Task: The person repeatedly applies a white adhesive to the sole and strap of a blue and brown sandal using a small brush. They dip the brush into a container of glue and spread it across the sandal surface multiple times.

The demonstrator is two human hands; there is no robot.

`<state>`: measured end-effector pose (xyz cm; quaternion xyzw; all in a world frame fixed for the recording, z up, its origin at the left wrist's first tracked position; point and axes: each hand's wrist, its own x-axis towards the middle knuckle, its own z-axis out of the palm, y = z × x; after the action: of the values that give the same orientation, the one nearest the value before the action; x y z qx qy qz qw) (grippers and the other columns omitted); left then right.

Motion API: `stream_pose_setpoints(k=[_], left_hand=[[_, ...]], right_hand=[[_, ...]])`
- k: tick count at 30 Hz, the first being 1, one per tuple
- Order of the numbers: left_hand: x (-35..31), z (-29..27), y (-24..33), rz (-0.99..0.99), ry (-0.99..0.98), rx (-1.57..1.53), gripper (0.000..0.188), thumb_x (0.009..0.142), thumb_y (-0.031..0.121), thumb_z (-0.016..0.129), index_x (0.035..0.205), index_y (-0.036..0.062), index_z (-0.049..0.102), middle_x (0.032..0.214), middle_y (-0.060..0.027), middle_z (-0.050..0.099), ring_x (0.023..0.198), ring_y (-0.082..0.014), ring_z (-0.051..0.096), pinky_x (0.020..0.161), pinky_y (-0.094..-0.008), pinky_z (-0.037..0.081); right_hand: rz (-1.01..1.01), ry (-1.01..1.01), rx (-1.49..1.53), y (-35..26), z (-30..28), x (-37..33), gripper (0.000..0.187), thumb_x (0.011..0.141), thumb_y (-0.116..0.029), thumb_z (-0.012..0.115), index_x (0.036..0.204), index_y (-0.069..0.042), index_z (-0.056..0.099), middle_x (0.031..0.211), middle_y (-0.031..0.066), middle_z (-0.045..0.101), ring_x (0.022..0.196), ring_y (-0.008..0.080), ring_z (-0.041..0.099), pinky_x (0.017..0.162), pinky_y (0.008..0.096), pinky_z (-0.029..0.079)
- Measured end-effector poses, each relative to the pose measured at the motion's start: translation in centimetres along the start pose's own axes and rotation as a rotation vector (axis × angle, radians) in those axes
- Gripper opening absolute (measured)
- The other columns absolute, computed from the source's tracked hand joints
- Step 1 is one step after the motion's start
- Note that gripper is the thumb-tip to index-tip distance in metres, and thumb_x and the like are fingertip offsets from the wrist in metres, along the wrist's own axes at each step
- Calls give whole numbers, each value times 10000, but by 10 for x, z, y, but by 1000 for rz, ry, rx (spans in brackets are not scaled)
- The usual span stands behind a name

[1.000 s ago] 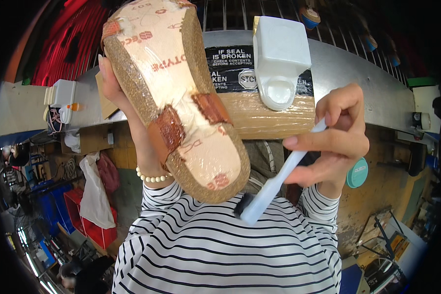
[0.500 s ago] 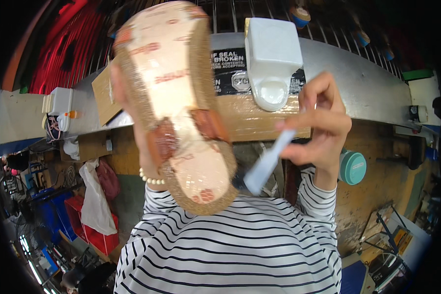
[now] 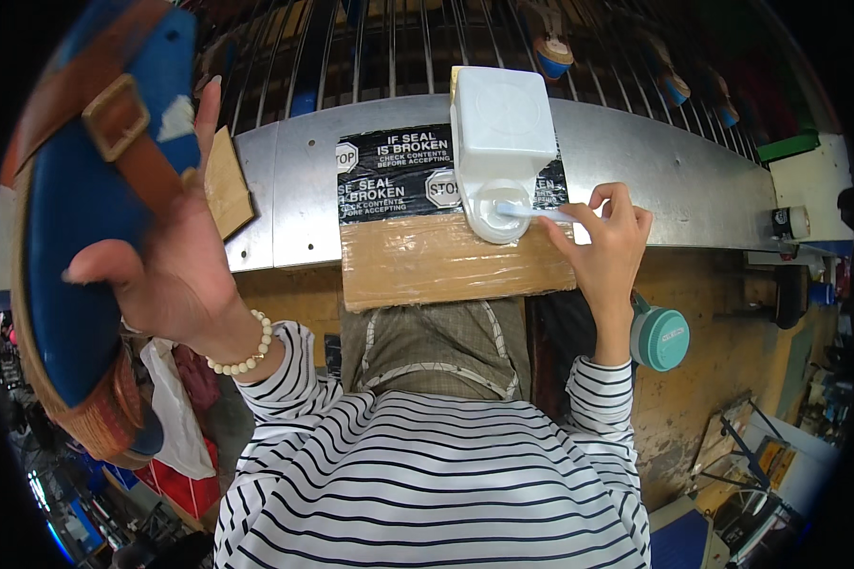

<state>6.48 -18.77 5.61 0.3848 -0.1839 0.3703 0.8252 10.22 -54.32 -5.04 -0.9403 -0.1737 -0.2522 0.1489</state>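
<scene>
Left hand (image 3: pixel 176 270): raised at the far left, half open, with thumb spread and one finger stretched upward; holding a sandal (image 3: pixel 57 303), though by exactly which fingers cannot be told.
Sandal: well above floor and desk (image 3: pixel 655 161), tilted and partly cut off by the view's edge; blue footbed, brown straps, square buckle (image 3: pixel 116 119); slightly blurred.
Beaded bracelet (image 3: pixel 256 357): around the left wrist, just below a striped sleeve.
Right hand (image 3: pixel 607 248): nearly closed, pinching a pale brush (image 3: pixel 541 214) by the handle between thumb and fingertips.
Brush: lying almost level, with far end inside the round cup of a white plastic container (image 3: pixel 503 109).
White plastic container: square-bodied, with the cup facing the wearer; resting on a cardboard box (image 3: pixel 427 261).
Cardboard box: wrapped in clear and black tape, jutting past the near edge of the metal desk.
Tan board (image 3: pixel 230 185): on the desk, beside the left hand in view.
Teal lidded tub (image 3: pixel 659 339): below desk level, near the right forearm.
</scene>
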Motion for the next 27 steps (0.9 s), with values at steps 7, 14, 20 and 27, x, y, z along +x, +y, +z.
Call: stream_pose_setpoints(k=[7,14,20,27], left_hand=[[-39,5,-40,156,63,804,542,926,217,703,1378,42,460,1459,-202,463,1360,-301,460,1155,-444,380],[-32,24,-81,595,-227,822,339,924,147,676,1215,137,504,1493,-272,339,1364,-413,442,1108,-454,453],[-49,55,-57,282,-300,525,339,893,123,684,1200,198,563,1496,-266,330,1396,-436,392,1151,-506,383],[-54,68,-44,177,-351,467,368,893,136,682,1226,181,533,1492,-278,333,1386,-433,405,1134,-502,403]], right_hand=[[233,88,260,-13,-4,-18,185,792,-190,824,767,-28,740,777,27,450,513,113,403,458,280,283],[64,365,732,-52,-60,33,295,651,-244,890,883,-82,807,808,-13,390,678,92,394,542,255,262],[-165,541,516,-82,-93,74,527,438,-382,911,892,-137,809,798,-23,381,690,124,392,556,267,263],[-280,551,293,-72,-117,85,389,577,-244,875,889,-37,771,876,28,433,803,173,437,693,303,393]])
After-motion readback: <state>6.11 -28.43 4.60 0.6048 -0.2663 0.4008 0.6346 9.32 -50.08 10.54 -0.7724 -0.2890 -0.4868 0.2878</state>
